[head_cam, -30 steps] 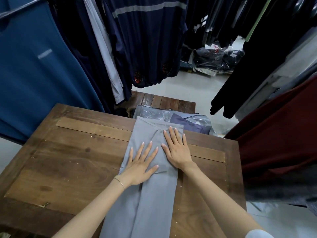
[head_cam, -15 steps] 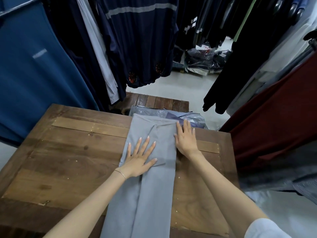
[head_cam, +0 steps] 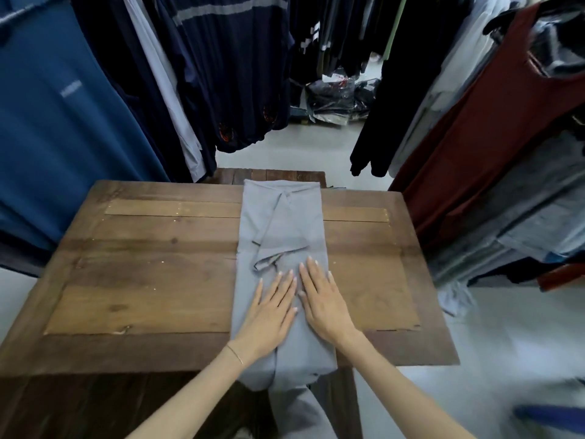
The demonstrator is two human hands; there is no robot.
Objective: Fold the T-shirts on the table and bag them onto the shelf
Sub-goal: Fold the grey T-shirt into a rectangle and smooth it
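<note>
T-shirt [head_cam: 281, 236], grey, lies folded into a long narrow strip down the middle of the table [head_cam: 152, 280], running from the far edge at 12 o'clock to the near edge at 6 o'clock, where its end spills over and hangs down. Both side panels are turned in over the centre; a folded sleeve edge forms a small peak just beyond the fingertips.

Left hand [head_cam: 269, 315] lies flat on the shirt, fingers straight and a little spread, pointing toward 1 o'clock; a thin bracelet [head_cam: 235, 354] sits at the wrist. Right hand [head_cam: 323, 299] lies flat just beside it, fingers straight and pointing toward 11 o'clock, the two index fingers nearly touching. Neither grip closes on anything; both palms press the cloth.

Hanging clothes ring the table: a blue garment [head_cam: 63, 122] at 9 to 10 o'clock, a navy striped top [head_cam: 231, 58] at 11 o'clock, black clothes [head_cam: 408, 74] at 1 o'clock, and a dark red garment [head_cam: 481, 137] at 2 o'clock. Beyond, at 12 o'clock on the floor, lies a heap of what seem to be bagged clothes [head_cam: 338, 99], too blurred to tell exactly.
</note>
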